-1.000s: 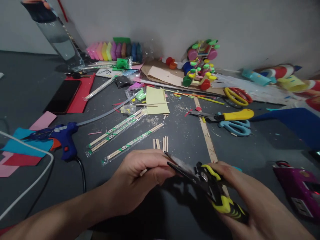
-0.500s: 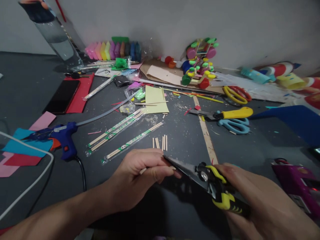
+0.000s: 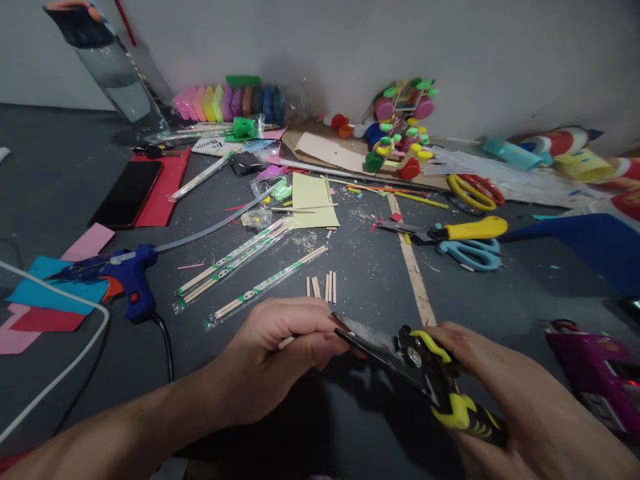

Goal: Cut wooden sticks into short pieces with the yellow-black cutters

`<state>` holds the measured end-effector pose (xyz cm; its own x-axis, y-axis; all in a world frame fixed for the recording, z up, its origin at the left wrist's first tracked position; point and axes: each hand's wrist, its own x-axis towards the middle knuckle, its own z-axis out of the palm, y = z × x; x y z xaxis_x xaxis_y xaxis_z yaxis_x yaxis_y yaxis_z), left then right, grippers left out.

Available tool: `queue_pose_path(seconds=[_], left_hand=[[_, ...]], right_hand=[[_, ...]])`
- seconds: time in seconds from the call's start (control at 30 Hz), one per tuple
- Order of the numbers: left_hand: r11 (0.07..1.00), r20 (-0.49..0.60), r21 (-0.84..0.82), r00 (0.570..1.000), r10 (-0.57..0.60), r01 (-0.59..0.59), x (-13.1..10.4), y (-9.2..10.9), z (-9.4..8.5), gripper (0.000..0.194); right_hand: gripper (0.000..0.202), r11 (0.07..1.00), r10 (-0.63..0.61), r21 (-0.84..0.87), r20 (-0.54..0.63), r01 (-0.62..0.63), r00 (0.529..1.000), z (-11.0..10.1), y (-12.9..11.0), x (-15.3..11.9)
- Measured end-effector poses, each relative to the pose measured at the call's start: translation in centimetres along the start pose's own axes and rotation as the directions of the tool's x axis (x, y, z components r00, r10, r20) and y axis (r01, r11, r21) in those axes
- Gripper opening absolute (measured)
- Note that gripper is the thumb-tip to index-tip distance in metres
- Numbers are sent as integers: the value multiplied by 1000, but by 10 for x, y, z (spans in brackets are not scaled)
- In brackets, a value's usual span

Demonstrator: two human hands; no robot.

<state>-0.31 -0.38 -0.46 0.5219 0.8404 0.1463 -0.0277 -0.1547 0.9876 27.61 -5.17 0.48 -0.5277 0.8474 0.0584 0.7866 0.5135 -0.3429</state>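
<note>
**Faint handwriting, little else legible**

Scrawled in dark strokes on a small white paper slip (image 3: 215,146): perhaps "No" and "Remo…", too small to be sure. Printed on slim clear plastic chopstick wrappers (image 3: 267,281): green characters, too blurred to read, beside panda faces. Likewise unreadable on the blue plastic glue gun's (image 3: 136,279) pale label (image 3: 125,257).

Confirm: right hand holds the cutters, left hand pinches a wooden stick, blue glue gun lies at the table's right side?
No, the head view shows the blue glue gun on the left side of the table. The right hand holds the cutters, and the left hand pinches a wooden stick.
</note>
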Motion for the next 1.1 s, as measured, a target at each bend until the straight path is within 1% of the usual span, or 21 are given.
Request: queue_pose_path(seconds=[0.07,0.23,0.33,0.4,0.47,0.53,0.6,0.63,0.67,0.7,0.77,0.83,0.9,0.93,0.97,1.0,1.1], left_hand=[[1000,7,4,1000,-13,13,-1,-1,0,36],[994,28,-63,995,-93,95,-2,-1,1,29],[984,20,-107,990,-141,143,-1,0,1,29],[976,19,-134,985,-171,172,-2,0,1,27],[958,26,-184,975,-220,221,-3,0,3,24],[915,34,-276,954,-299,296,-4,-2,7,22],[845,40,-394,925,-377,362,-2,-3,11,17],[809,48,-450,915,-400,377,-1,-4,13,15],[777,61,-499,910,-409,383,1,-4,14,16],[750,74,-537,907,-414,386,2,-5,15,19],[727,67,-573,906,-417,377,5,-6,15,29],[723,43,-588,907,-419,362,7,-8,13,36],[712,36,-602,903,-428,362,7,-9,11,38],[704,41,-609,900,-433,366,6,-10,11,36],[698,43,-611,897,-441,373,6,-10,10,33],[697,40,-610,894,-446,375,6,-10,9,30],[711,-3,-609,895,-447,353,8,-10,8,24]], right_hand=[[44,1000,3,8,8,-3,1000,-2,1,1],[35,998,-47,-35,-63,44,997,0,2,3],[33,1000,-27,14,-63,28,998,1,-1,8],[28,998,48,49,-60,-46,997,0,-2,12],[20,989,148,35,-76,-146,986,-2,2,16],[18,969,241,-33,-94,-245,966,-4,10,18],[22,937,312,-133,-98,-323,945,-4,23,17],[25,923,325,-185,-96,-338,941,-3,31,15],[29,912,318,-237,-105,-334,942,-2,39,13],[36,906,284,-288,-132,-311,950,0,46,11],[50,903,169,-373,-150,-214,974,2,59,10],[57,895,61,-433,-132,-113,989,0,64,16],[52,894,-1,-444,-123,-55,992,-5,60,34],[46,900,10,-431,-120,-61,993,-8,55,48],[40,914,4,-404,-83,-37,997,-11,48,65],[34,930,3,-368,3,-1,1000,-13,41,84],[25,931,-12,-364,62,34,998,-13,21,147]])
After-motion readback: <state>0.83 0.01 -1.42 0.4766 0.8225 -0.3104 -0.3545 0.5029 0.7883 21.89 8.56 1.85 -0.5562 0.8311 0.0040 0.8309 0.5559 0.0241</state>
